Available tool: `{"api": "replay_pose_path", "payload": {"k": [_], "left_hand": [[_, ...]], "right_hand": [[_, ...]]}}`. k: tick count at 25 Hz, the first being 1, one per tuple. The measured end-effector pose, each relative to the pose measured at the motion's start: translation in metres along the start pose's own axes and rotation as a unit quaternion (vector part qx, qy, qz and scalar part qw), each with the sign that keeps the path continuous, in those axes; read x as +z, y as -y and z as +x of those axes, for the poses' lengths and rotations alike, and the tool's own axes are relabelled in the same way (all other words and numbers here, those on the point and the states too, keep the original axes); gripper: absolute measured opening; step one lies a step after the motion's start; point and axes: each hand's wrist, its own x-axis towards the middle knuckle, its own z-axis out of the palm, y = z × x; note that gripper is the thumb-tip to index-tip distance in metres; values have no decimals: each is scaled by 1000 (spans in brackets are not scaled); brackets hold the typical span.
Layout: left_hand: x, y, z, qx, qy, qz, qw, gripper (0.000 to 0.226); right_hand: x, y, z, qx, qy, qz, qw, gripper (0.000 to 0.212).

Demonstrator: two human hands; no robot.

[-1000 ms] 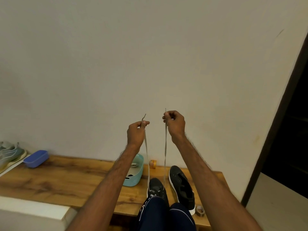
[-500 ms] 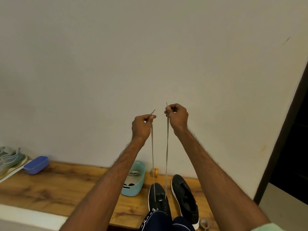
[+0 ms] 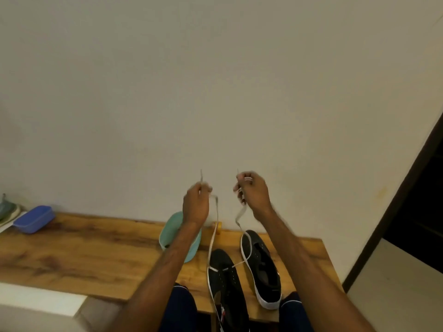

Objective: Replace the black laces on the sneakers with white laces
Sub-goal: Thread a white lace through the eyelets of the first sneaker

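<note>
Two black sneakers with white soles sit on the wooden bench. The nearer sneaker has a white lace threaded through its front eyelets. Both lace ends rise slack and wavy to my hands. My left hand pinches one end, its tip sticking up above the fingers. My right hand pinches the other end, held up in front of the wall. The second sneaker lies to the right with no lace visible in it.
A teal basket stands behind my left forearm, a small yellow object beside it. A blue lidded box and light-coloured shoes are at the far left. A dark doorway opens on the right. My knees are below the bench edge.
My hands have moved apart and lower toward the bench. The lace, taut and straight before, now hangs slack and wavy. The view has tilted down, showing more of the sneakers.
</note>
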Motion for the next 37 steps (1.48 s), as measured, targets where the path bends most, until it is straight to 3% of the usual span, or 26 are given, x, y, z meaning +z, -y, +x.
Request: {"api": "replay_pose_path", "payload": {"k": [3,7,11,13,18,28,30,32,34,37], "left_hand": [[20,82,-56,-127,51,44,990,37],[47,167,-112,-222,156,222,937,36],[69,190,-118,-258,161,215,928,53],[74,194,-116,-262,150,203,931,55],[75,200,-115,-247,143,173,942,49],[67,192,-120,-249,154,154,944,35],[62,185,-120,-251,122,166,946,30],[55,174,-118,-219,72,179,956,39],[44,149,-111,-170,41,96,980,49],[20,91,-84,-57,9,-12,998,42]], "right_hand": [[-9,-106,-52,46,31,-152,987,13],[-12,-210,-94,128,114,-308,936,20],[-5,-243,-92,107,119,-396,904,14],[3,-250,-89,108,127,-445,880,14],[15,-257,-89,130,108,-485,858,13],[7,-254,-91,237,79,-369,895,13],[5,-250,-96,221,40,-331,916,17],[1,-236,-100,201,-17,-295,934,22],[-1,-208,-101,172,-52,-234,956,30],[5,-138,-88,81,-50,-98,991,29]]}}
